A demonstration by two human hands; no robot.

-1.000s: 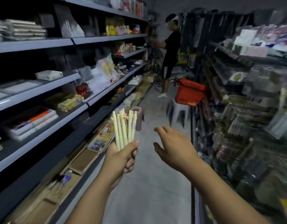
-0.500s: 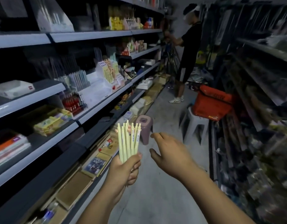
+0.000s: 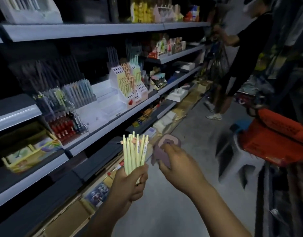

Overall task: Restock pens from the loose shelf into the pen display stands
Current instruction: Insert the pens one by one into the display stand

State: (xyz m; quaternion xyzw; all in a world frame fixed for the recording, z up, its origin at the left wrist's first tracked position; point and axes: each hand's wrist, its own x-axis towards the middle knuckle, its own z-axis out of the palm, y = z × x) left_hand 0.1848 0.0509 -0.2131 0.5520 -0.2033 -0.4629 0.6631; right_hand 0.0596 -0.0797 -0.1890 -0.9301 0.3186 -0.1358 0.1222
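The left hand has its grip closed round the lower ends of a bundle of pale green pens, thumb across the front and fingers wrapped behind. The bundle stands upright above the grip, fanning a little at the top, where small peach-coloured toppers show on a few caps.

The right hand hovers just beside the bundle on its outer side. Its fingers are loosely bent and, as far as I can see, hold nothing. A mauve stool on the floor sits behind it.

The white display stand, already partly filled with green and peach pens, is up and ahead of the grip on the shelf, well apart from the hands.

The pens look light, stiff and smooth-barrelled. I'd guess a loose fist would let them slide against each other and slip out at the bottom, so the low, full wrap makes sense.

To place one, the free hand would do best to pinch a single barrel near its upper half, above the grip. Taking it by the topper seems risky, since that looks like the part most likely to snap or pull off.

Further down the aisle another person works at the shelves, near a red basket.
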